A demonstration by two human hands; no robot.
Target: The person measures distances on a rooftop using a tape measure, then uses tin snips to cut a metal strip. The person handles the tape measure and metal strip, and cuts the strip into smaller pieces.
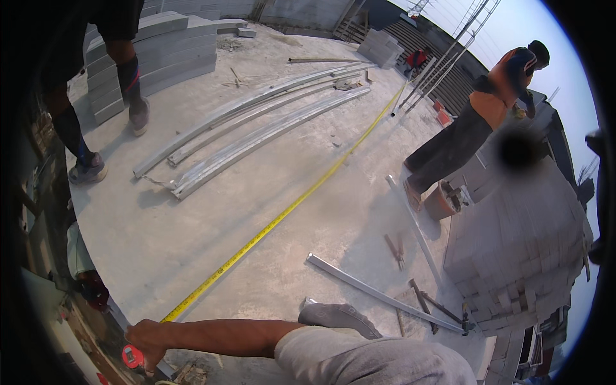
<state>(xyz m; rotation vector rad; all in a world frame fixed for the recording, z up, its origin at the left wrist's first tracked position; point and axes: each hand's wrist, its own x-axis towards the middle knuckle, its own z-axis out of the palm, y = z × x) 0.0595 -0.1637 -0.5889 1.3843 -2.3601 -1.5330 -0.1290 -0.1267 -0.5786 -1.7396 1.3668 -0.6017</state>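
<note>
Pale concrete floor [359, 215] spreads outdoors, with long bars [269, 133] at eleven o'clock. Between seven and eight o'clock, the right hand [147, 342] is closed around a red tape measure [133, 357]; its yellow blade [276, 222] runs toward one o'clock.

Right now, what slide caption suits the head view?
A hand grips a red tape measure, its yellow blade stretched across the pale floor toward a person in red.

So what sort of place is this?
Most likely a building site in the open air: grey blocks stacked at the right, long metal profiles lying on the bare concrete floor, and a yellow tape measure stretched across it.
</note>
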